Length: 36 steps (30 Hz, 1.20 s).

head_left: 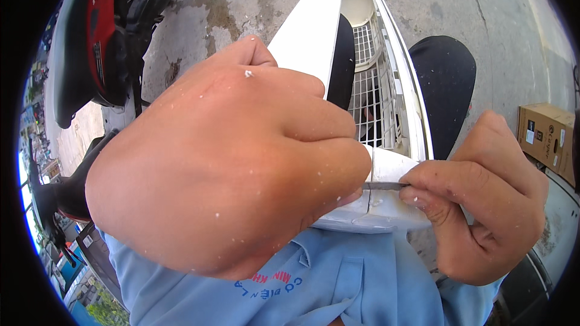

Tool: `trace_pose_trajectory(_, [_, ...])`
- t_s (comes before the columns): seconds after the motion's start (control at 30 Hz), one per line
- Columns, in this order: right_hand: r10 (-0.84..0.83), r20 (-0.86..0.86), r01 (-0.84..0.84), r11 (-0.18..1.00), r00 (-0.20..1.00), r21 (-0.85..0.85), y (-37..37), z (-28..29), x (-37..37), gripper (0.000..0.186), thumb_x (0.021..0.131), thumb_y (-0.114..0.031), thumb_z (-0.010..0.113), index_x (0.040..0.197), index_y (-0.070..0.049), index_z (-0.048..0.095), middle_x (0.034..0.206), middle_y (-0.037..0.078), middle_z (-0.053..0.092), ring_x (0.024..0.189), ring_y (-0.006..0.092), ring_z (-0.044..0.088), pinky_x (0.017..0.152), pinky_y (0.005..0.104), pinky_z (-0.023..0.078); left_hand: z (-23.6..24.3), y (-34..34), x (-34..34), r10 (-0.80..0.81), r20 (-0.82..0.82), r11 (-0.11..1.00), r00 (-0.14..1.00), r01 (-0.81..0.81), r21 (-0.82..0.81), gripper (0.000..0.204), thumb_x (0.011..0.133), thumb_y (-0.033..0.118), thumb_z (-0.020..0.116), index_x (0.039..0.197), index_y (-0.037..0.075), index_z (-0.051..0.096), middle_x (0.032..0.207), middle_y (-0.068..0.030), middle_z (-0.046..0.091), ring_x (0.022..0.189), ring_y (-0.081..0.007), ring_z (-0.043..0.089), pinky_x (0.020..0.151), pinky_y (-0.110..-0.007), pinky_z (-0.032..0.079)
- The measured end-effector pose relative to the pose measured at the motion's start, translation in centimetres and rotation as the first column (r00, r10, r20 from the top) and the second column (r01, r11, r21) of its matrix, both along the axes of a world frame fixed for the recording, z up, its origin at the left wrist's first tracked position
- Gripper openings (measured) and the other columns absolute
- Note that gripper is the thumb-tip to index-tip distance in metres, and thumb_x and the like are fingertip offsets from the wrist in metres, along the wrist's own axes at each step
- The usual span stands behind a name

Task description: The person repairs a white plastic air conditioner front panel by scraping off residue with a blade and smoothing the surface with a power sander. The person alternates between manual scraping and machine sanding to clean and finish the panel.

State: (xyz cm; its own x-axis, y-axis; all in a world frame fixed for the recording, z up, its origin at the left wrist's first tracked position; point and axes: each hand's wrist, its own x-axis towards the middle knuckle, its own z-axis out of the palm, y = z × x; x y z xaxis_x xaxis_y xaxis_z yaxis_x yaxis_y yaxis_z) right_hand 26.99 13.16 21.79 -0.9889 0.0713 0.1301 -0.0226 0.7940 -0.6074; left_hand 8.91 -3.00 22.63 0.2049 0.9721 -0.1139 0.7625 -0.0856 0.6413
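Observation:
A long white plastic housing [307, 29] with an open grille inside lies between my knees, its near end against my body. Across that near end runs a thin grey metal blade [384, 186]. My left hand [223, 157] is closed in a fist around the blade's left part and hides that end. Thumb and forefinger of my right hand [483, 196] pinch the other end. Under the blade, a dark narrow line crosses the white plastic. White crumbs stick to both hands. Whether the blade has teeth is too small to tell.
A red and black motorbike [99, 42] stands at the far left, with another dark handlebar and seat [72, 190] below it. On the right, a brown cardboard box [547, 136] rests by a pale panel [559, 211]. Stained concrete floor [241, 0] stretches ahead.

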Motion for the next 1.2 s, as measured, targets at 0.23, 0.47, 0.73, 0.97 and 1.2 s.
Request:
trace_pose_trajectory(0.23, [0.002,-0.041,-0.003,1.0,0.999,-0.022,0.9,-1.9,-0.5,0.019,0.063,-0.002,0.083,0.079,0.002,0.074,0.067,0.008,0.058,0.06,0.0189,0.048,0.055,0.0317,0.033,-0.6,0.2,1.0,0.181,-0.032,0.983,0.983,-0.181,-0.005,0.022,0.074,0.014,0.078,0.075,0.005,0.058,0.069,-0.0061,0.046,0.062,-0.0267,0.045,0.065,-0.042,0.029])
trace_pose_trajectory(0.47, [-0.033,-0.02,0.033,0.999,0.999,-0.017,-0.4,-0.5,-0.6,0.018,0.065,-0.002,0.083,0.079,0.002,0.073,0.066,0.008,0.056,0.061,0.0196,0.048,0.055,0.0333,0.034,-0.3,-1.3,0.5,0.152,-0.02,0.987,0.988,-0.15,0.057,0.022,0.075,0.013,0.078,0.076,0.004,0.058,0.07,-0.0064,0.049,0.061,-0.026,0.046,0.066,-0.042,0.03])
trace_pose_trajectory(0.73, [0.019,0.033,-0.02,0.999,0.999,0.031,-0.7,0.5,-0.8,0.015,0.068,0.001,0.082,0.08,0.003,0.073,0.066,0.008,0.056,0.061,0.0198,0.048,0.055,0.0329,0.035,-0.5,-2.5,0.9,0.192,0.1,0.98,0.976,-0.197,0.039,0.016,0.08,0.007,0.073,0.075,0.004,0.059,0.069,-0.0081,0.049,0.064,-0.0279,0.047,0.067,-0.041,0.03])
trace_pose_trajectory(0.97, [0.017,-0.006,-0.017,0.999,1.0,-0.028,-0.2,-0.2,-0.5,0.018,0.065,0.0,0.082,0.081,0.003,0.074,0.066,0.009,0.057,0.06,0.0192,0.048,0.055,0.0317,0.035,-1.4,-1.9,0.7,0.158,0.073,0.986,0.985,-0.161,0.047,0.021,0.078,0.011,0.075,0.074,0.005,0.056,0.068,-0.0068,0.045,0.062,-0.0288,0.045,0.067,-0.041,0.029])
trace_pose_trajectory(1.2, [-0.033,-0.03,0.031,0.996,0.999,-0.082,0.2,-1.7,-1.5,0.017,0.065,0.001,0.081,0.079,0.003,0.073,0.066,0.01,0.057,0.06,0.0205,0.048,0.055,0.0335,0.034,-1.9,-1.4,0.1,0.19,0.072,0.981,0.979,-0.192,0.028,0.021,0.078,0.009,0.074,0.073,0.005,0.055,0.068,-0.0082,0.044,0.063,-0.029,0.047,0.067,-0.042,0.03])
